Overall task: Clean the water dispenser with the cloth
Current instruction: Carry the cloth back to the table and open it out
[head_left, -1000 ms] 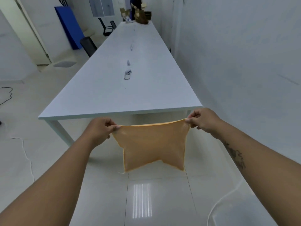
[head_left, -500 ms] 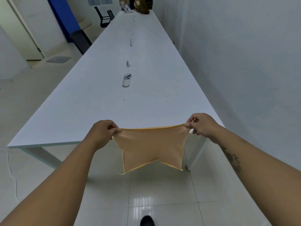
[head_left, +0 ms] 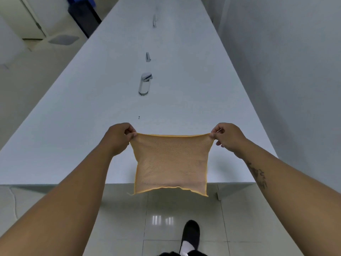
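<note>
Nearest, at the bottom edge: black shoe point(head_left: 191, 232) with white sock, planted on glossy pale floor tiles point(head_left: 118, 228). Two bare forearms reaching forward, with a dark tattoo point(head_left: 257, 174) on the right one.

Held up between them: orange cloth point(head_left: 171, 163), square, mesh-like weave. Upper left corner pinched by the left hand point(head_left: 118, 138), thumb against curled fingers. Upper right corner pinched the same way by the right hand point(head_left: 228, 138). Top edge pulled taut, sheet hanging flat in front of the near edge of the table, lower corners loose.

Beyond: long white table point(head_left: 73, 126) running away beside the grey wall point(head_left: 286, 71) on the right. On its centre line, the chrome water dispenser point(head_left: 144, 84), upright, well apart from cloth and hands. Two tiny dark specks point(head_left: 139, 117) on the tabletop between cloth and dispenser.

Farther along the same line: two smaller metal fixtures point(head_left: 148, 57) point(head_left: 154, 20). Far left, beside the table: dark chair back point(head_left: 84, 15).
</note>
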`<state>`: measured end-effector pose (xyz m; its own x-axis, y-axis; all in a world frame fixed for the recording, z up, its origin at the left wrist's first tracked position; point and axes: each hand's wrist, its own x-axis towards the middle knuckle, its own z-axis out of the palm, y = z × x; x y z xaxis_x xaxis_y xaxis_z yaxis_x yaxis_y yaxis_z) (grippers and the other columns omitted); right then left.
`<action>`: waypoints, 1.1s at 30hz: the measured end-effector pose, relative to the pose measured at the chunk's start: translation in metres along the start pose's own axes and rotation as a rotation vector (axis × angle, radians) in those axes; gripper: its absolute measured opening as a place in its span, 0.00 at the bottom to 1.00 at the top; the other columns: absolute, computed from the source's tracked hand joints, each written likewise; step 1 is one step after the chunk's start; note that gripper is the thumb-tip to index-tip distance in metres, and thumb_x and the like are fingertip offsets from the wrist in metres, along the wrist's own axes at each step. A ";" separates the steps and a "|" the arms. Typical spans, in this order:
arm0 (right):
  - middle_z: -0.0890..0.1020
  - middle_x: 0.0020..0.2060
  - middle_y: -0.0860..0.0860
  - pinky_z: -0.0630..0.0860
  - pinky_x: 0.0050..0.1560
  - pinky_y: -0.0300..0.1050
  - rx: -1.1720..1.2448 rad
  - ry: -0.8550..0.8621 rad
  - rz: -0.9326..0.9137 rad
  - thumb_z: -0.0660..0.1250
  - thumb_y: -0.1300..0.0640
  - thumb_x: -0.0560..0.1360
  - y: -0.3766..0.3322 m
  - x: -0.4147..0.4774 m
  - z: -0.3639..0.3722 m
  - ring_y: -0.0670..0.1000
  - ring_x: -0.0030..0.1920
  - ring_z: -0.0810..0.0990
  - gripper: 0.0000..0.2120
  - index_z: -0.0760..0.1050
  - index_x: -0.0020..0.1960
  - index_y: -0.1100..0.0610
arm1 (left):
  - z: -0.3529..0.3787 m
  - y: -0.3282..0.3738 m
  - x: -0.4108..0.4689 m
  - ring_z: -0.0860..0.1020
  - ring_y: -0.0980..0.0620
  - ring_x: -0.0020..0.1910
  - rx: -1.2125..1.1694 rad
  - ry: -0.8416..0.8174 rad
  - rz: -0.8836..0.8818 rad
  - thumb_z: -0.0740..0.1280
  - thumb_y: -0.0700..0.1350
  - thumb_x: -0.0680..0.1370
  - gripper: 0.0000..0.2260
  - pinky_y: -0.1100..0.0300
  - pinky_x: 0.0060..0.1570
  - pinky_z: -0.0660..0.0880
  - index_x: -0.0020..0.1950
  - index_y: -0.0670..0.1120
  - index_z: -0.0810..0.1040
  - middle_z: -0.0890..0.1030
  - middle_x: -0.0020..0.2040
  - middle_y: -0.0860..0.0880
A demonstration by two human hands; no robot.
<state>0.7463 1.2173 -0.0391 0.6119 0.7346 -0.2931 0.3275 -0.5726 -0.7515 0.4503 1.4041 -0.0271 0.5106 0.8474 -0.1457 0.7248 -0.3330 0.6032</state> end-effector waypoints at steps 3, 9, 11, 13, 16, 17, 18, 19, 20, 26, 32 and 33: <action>0.83 0.42 0.52 0.78 0.44 0.48 0.007 -0.013 -0.002 0.69 0.59 0.77 -0.005 0.030 -0.003 0.51 0.38 0.81 0.03 0.78 0.44 0.56 | 0.003 0.000 0.020 0.79 0.49 0.41 -0.010 0.004 -0.021 0.68 0.43 0.79 0.03 0.56 0.44 0.75 0.46 0.46 0.80 0.81 0.44 0.50; 0.81 0.41 0.51 0.76 0.41 0.47 0.029 -0.032 -0.006 0.69 0.58 0.77 -0.012 0.063 0.001 0.51 0.37 0.80 0.03 0.78 0.45 0.57 | 0.007 -0.007 0.052 0.75 0.55 0.41 0.003 0.020 -0.033 0.69 0.42 0.78 0.04 0.61 0.41 0.68 0.44 0.48 0.80 0.80 0.42 0.53; 0.81 0.41 0.52 0.75 0.41 0.46 0.047 -0.022 0.009 0.69 0.59 0.76 -0.008 0.067 0.004 0.51 0.37 0.79 0.03 0.78 0.44 0.57 | 0.010 -0.010 0.056 0.76 0.55 0.40 -0.002 0.003 -0.030 0.70 0.42 0.78 0.04 0.61 0.39 0.69 0.43 0.48 0.81 0.81 0.42 0.53; 0.81 0.41 0.53 0.74 0.40 0.45 0.051 -0.020 0.022 0.69 0.60 0.76 0.002 0.065 0.009 0.51 0.37 0.78 0.03 0.79 0.43 0.57 | 0.016 -0.017 0.053 0.75 0.58 0.40 -0.013 -0.032 -0.043 0.71 0.42 0.77 0.04 0.62 0.39 0.69 0.42 0.48 0.82 0.82 0.43 0.54; 0.80 0.38 0.50 0.71 0.39 0.43 -0.039 -0.041 0.017 0.71 0.62 0.74 0.023 0.055 0.023 0.50 0.40 0.76 0.03 0.79 0.41 0.57 | 0.035 -0.035 0.040 0.75 0.59 0.40 0.014 -0.075 -0.064 0.74 0.43 0.74 0.05 0.62 0.42 0.68 0.38 0.51 0.82 0.82 0.43 0.55; 0.80 0.37 0.49 0.70 0.40 0.42 -0.077 -0.049 0.020 0.70 0.62 0.74 0.030 0.052 0.028 0.50 0.40 0.76 0.04 0.80 0.41 0.57 | 0.042 -0.041 0.035 0.75 0.57 0.40 0.015 -0.089 -0.074 0.75 0.43 0.74 0.07 0.60 0.43 0.68 0.37 0.52 0.82 0.82 0.43 0.55; 0.80 0.37 0.49 0.70 0.40 0.43 -0.106 -0.054 0.027 0.70 0.63 0.74 0.038 0.048 0.033 0.50 0.41 0.76 0.04 0.80 0.40 0.57 | 0.051 -0.046 0.029 0.75 0.56 0.41 0.014 -0.107 -0.084 0.76 0.43 0.73 0.09 0.60 0.44 0.68 0.36 0.54 0.81 0.81 0.43 0.55; 0.80 0.38 0.48 0.70 0.40 0.42 -0.134 -0.067 0.034 0.70 0.63 0.74 0.046 0.043 0.036 0.50 0.41 0.76 0.05 0.80 0.40 0.57 | 0.060 -0.049 0.023 0.76 0.55 0.42 0.009 -0.132 -0.092 0.76 0.43 0.73 0.11 0.59 0.45 0.69 0.36 0.57 0.79 0.81 0.43 0.55; 0.80 0.38 0.48 0.70 0.39 0.41 -0.160 -0.092 0.038 0.69 0.63 0.74 0.054 0.039 0.043 0.49 0.41 0.76 0.06 0.79 0.39 0.56 | 0.069 -0.056 0.017 0.76 0.54 0.43 0.026 -0.166 -0.097 0.76 0.43 0.72 0.13 0.59 0.47 0.70 0.36 0.59 0.78 0.80 0.43 0.55; 0.78 0.42 0.47 0.69 0.43 0.42 -0.354 -0.292 0.120 0.65 0.59 0.76 0.088 0.024 0.071 0.51 0.45 0.77 0.07 0.80 0.41 0.54 | 0.103 -0.079 -0.014 0.77 0.52 0.52 0.246 -0.247 -0.129 0.67 0.49 0.79 0.07 0.59 0.50 0.72 0.51 0.51 0.84 0.78 0.51 0.52; 0.78 0.44 0.51 0.69 0.45 0.44 -0.230 -0.165 0.080 0.60 0.58 0.80 0.054 0.062 0.072 0.51 0.45 0.75 0.08 0.78 0.50 0.55 | 0.135 -0.042 0.001 0.77 0.45 0.39 0.402 -0.090 0.253 0.68 0.48 0.74 0.06 0.56 0.35 0.69 0.39 0.47 0.81 0.78 0.39 0.50; 0.78 0.48 0.51 0.69 0.48 0.43 -0.206 -0.124 0.073 0.62 0.58 0.79 0.048 0.068 0.073 0.51 0.48 0.75 0.08 0.78 0.56 0.54 | 0.146 -0.026 0.004 0.78 0.45 0.37 0.359 -0.084 0.334 0.66 0.48 0.72 0.06 0.56 0.33 0.70 0.37 0.48 0.80 0.79 0.37 0.50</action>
<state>0.7516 1.2659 -0.1384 0.5504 0.7201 -0.4225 0.4331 -0.6789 -0.5928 0.5007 1.3557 -0.1581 0.7667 0.6390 -0.0621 0.6215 -0.7145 0.3213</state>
